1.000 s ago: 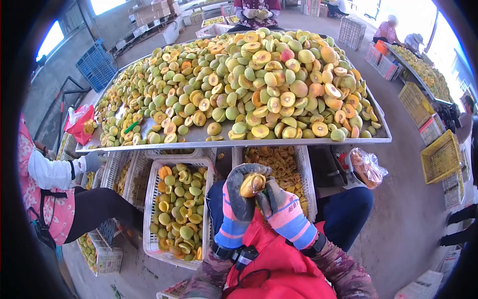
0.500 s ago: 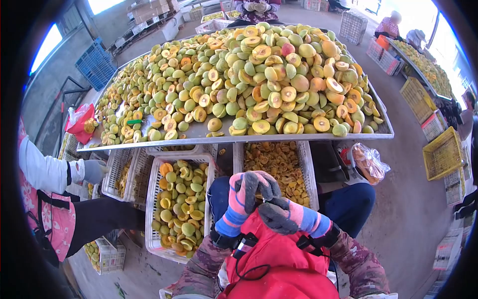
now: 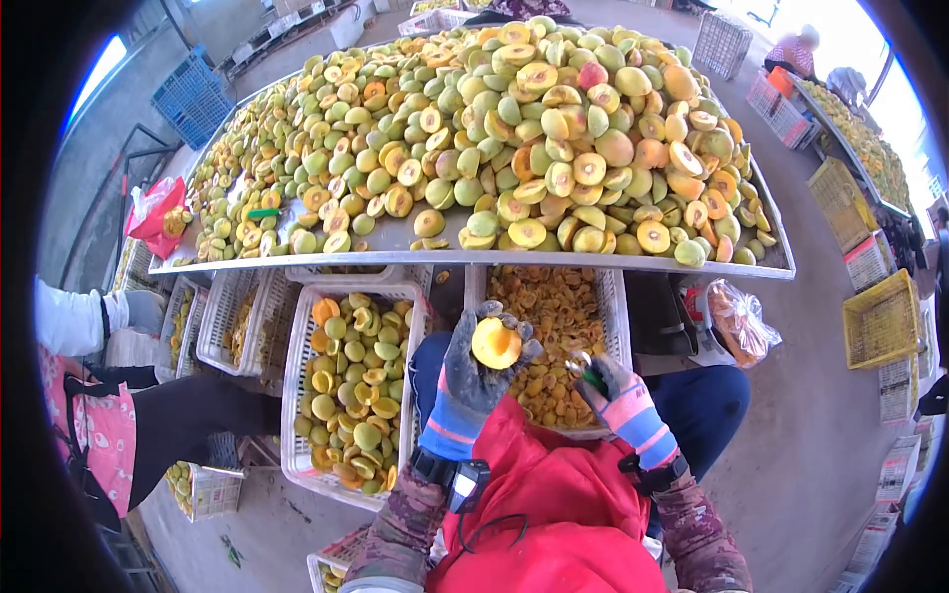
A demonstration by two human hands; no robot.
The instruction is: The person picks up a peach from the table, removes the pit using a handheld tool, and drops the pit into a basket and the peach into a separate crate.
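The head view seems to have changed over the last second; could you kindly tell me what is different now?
The hands have parted: the right hand has moved away to the right, a small tool in its grip, while the left hand alone holds a fruit half, cut face showing. The heaped table and crate of fruit look unchanged.

Fruit pile [image 3: 554, 128] on table [image 3: 474, 259], crate of fruit halves [image 3: 357, 395] below left.
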